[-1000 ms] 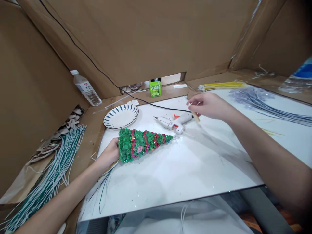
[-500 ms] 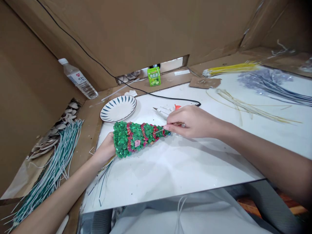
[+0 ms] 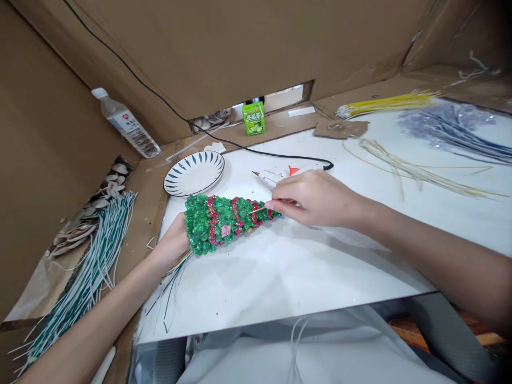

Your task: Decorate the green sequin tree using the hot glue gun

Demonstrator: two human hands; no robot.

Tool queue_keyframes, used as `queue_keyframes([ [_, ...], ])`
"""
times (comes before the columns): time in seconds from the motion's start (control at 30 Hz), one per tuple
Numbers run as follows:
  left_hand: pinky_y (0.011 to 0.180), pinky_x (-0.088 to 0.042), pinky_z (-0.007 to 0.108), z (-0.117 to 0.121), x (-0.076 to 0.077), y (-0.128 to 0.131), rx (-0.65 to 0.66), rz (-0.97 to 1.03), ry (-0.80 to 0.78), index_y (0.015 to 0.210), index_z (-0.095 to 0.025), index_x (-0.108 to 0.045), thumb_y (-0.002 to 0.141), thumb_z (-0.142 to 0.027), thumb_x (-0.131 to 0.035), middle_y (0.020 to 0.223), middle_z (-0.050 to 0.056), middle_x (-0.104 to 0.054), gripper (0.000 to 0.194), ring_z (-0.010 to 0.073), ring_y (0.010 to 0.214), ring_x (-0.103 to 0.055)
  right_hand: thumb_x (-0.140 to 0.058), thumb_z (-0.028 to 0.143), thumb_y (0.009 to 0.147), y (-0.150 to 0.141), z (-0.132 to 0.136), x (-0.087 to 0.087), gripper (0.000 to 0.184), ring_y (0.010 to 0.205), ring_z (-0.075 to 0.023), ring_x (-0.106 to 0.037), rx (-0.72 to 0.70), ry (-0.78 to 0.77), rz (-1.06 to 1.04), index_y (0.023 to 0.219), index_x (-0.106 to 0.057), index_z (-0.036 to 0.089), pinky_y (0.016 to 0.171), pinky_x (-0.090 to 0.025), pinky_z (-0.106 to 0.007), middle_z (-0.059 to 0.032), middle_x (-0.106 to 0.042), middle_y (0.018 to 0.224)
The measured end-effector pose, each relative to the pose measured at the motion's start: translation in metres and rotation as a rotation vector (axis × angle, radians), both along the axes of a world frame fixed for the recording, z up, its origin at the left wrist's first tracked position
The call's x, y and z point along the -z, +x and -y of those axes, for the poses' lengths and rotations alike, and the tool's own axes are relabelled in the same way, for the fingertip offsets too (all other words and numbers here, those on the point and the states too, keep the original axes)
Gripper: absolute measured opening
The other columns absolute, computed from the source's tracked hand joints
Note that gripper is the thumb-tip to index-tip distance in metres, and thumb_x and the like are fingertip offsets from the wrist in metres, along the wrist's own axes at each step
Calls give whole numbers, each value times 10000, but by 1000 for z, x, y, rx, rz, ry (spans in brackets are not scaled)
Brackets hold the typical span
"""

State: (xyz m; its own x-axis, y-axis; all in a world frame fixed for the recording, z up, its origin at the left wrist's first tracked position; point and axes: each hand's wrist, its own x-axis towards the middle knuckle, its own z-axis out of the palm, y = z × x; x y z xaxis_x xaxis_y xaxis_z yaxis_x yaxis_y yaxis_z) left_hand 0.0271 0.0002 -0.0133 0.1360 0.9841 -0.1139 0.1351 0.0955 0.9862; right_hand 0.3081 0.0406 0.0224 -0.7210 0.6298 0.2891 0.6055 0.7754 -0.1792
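Note:
A green sequin cone tree [image 3: 224, 221] with red and pink bands lies on its side on the white table [image 3: 304, 272], tip pointing right. My left hand [image 3: 174, 242] grips its wide base, where green wire stems stick out. My right hand [image 3: 314, 197] pinches a thin wooden stick [image 3: 258, 210] whose tip touches the tree near its narrow end. A white hot glue gun [image 3: 276, 174] with an orange trigger lies just behind my right hand, partly hidden by it.
A white plate [image 3: 194, 173] with dark stripes sits behind the tree. A water bottle [image 3: 125, 124] leans at the back left, a green drink carton [image 3: 253, 118] at the back. Bundles of green-white wires [image 3: 86, 277], yellow stems [image 3: 384, 102] and blue-silver stems [image 3: 452, 130] lie around. Cardboard walls enclose the table.
My right hand came from the back of the table, beyond the glue gun, down to the tree's tip with the stick. The left hand kept its hold on the tree base.

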Motion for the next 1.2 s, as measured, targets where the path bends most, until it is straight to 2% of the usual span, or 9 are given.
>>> queue_keyframes([
  [0.1,650,-541,265,1,-2,1,-6,0,1,1197,-218,-573,599,-194,-758,963,32,-710,627,198,794,-656,-390,366,899,0,0,1,361,594,-85,-429,-4,6,-5,659,-569,165,563,-210,-245,-2,-568,673],
  [0.27,719,-528,275,1,-5,4,71,-26,-2,1204,-195,-572,667,-192,-716,977,35,-707,556,192,840,-638,-395,367,897,0,-1,1,362,588,-85,-425,1,16,-10,652,-564,162,561,-209,-246,-5,-565,666],
  [0.4,715,-519,270,1,-5,8,63,-31,35,1198,-183,-577,675,-216,-715,965,32,-709,542,194,835,-631,-390,364,901,-1,-2,2,366,588,-83,-423,-18,-1,-27,647,-557,160,562,-214,-245,-5,-562,662],
  [0.63,753,-502,283,2,-2,11,3,-43,90,972,-127,-686,659,-302,-724,875,36,-717,360,207,839,-620,-390,364,901,0,-3,5,359,591,-81,-423,-21,-36,-43,656,-561,166,567,-226,-237,3,-560,656],
  [0.73,812,-484,291,3,-1,10,5,-48,93,982,-150,-683,665,-292,-722,854,18,-719,350,197,845,-618,-392,360,900,0,-3,6,353,592,-82,-425,-32,-43,-52,661,-566,168,570,-230,-238,2,-563,657],
  [0.87,853,-468,295,3,-2,10,14,-68,107,1028,-154,-670,707,-286,-688,886,22,-716,347,203,894,-613,-396,352,899,-1,-3,6,346,592,-81,-425,-34,-44,-61,663,-569,167,574,-234,-238,2,-568,662],
  [1.2,877,-475,334,2,1,8,42,-52,122,1066,-160,-655,692,-278,-690,1053,59,-687,393,224,963,-606,-406,357,899,-1,-5,9,336,595,-69,-430,-33,-63,-70,687,-585,167,566,-243,-237,19,-555,657],
])
